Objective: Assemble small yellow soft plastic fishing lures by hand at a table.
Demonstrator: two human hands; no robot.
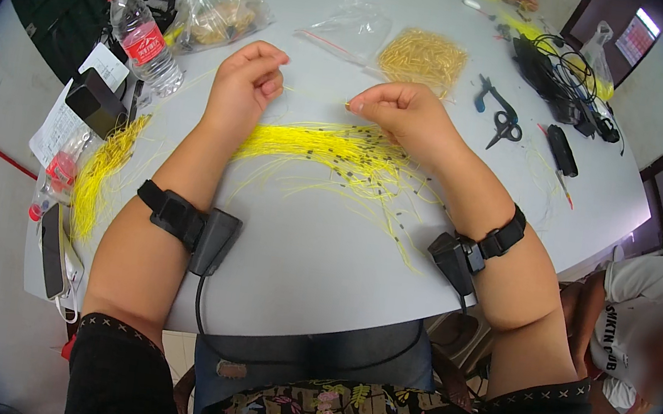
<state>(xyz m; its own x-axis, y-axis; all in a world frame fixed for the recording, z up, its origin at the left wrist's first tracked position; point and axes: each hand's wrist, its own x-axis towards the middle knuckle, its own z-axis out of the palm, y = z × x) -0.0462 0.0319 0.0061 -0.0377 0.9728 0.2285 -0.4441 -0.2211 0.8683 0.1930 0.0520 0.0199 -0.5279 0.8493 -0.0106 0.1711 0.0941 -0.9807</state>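
Observation:
My left hand (249,83) is raised above the table with its fingers closed in a pinch. A short bit of thin yellow line (287,88) sticks out from its fingertips. Across a small gap, my right hand (406,116) pinches something tiny and yellowish at thumb and forefinger; its kind is too small to tell. Below both hands spreads a bundle of thin yellow lines (314,148), dotted with small black pieces toward its right end. Beyond my right hand lies a clear bag of slim gold-coloured pieces (422,58).
Left: a water bottle (142,40), a black box (97,99), another yellow-line bundle (106,169) and a phone (54,250). Far side: a filled plastic bag (214,16) and a flat clear bag (346,29). Right: scissors (505,131), black cables (562,78). Other people sit around.

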